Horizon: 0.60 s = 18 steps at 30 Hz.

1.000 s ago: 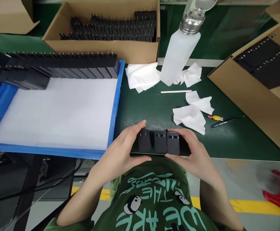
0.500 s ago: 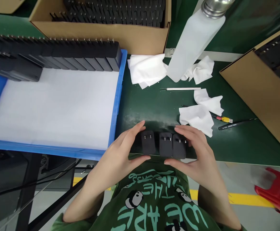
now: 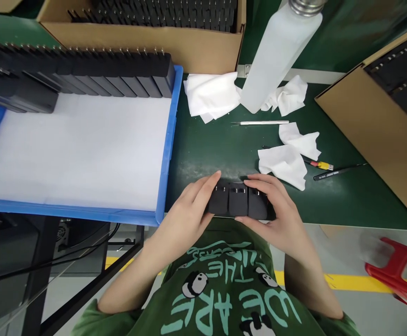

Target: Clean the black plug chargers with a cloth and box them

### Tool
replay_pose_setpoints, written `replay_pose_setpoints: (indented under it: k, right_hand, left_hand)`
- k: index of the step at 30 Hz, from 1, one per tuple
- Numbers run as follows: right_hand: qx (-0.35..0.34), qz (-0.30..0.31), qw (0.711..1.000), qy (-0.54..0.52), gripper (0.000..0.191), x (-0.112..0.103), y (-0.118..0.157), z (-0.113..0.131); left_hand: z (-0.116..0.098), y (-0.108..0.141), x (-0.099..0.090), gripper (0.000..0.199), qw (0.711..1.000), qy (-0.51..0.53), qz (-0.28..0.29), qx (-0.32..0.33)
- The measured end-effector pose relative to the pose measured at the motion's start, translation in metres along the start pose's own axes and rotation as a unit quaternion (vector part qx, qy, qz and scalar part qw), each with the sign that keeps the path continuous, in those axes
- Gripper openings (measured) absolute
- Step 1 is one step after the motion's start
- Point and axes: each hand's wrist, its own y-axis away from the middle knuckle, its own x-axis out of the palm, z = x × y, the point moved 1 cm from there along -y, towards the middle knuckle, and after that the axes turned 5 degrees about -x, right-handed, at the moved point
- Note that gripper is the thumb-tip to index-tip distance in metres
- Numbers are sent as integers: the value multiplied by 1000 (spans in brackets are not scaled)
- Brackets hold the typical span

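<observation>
Three black power adapters stand side by side at the bench's front edge, their two-pin plugs upward. My left hand [image 3: 189,214] is closed round the outer side of the left adapter [image 3: 218,201], thumb at its near edge and fingertips at the far one. My right hand [image 3: 280,207] grips the right adapter [image 3: 257,205] from the right, its thumb and fingertips reaching to the middle adapter [image 3: 237,202]. The row is pressed together between both hands.
On the left, a blue tray [image 3: 164,172] lined with white holds rows of black adapters [image 3: 126,70]. Cardboard boxes of adapters stand behind [image 3: 189,49] and right. A white bottle [image 3: 276,56], white cloths [image 3: 283,165], a thin pick [image 3: 262,122] and tweezers [image 3: 336,172] lie on the green bench.
The left adapter has moved right, closing the gap to the other two. Both hands have come closer together and tightened on the row. The view has shifted slightly.
</observation>
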Motion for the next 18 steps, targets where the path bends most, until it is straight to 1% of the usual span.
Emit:
replay_pose_setpoints:
  k: [2,5,7,9,12,14,16,18]
  right_hand:
    - [9,-2,1000,17,75,2,4,2]
    - [38,-39,997,47,95,8,11,10]
    - [42,-77,993,75,100,13,14,19]
    - [31,-103,988,106,102,18,15,29]
    - [15,-110,983,146,101,23,12,40]
    - [7,-104,981,161,98,24,10,42]
    - [2,-99,981,167,94,24,9,42]
    - [2,-91,982,168,87,23,10,41]
  left_hand:
    - [0,3,1,89,1000,19,11,-13]
    - [1,6,0,100,996,79,32,-38]
    - [2,9,1,97,989,130,26,-57]
    - [2,11,2,92,982,171,17,-75]
    - [1,15,1,91,975,205,30,-76]
    - [0,15,-3,85,967,239,38,-75]
    - [-1,12,-7,66,955,283,19,-90]
    - [-2,7,-9,47,942,314,-5,-120]
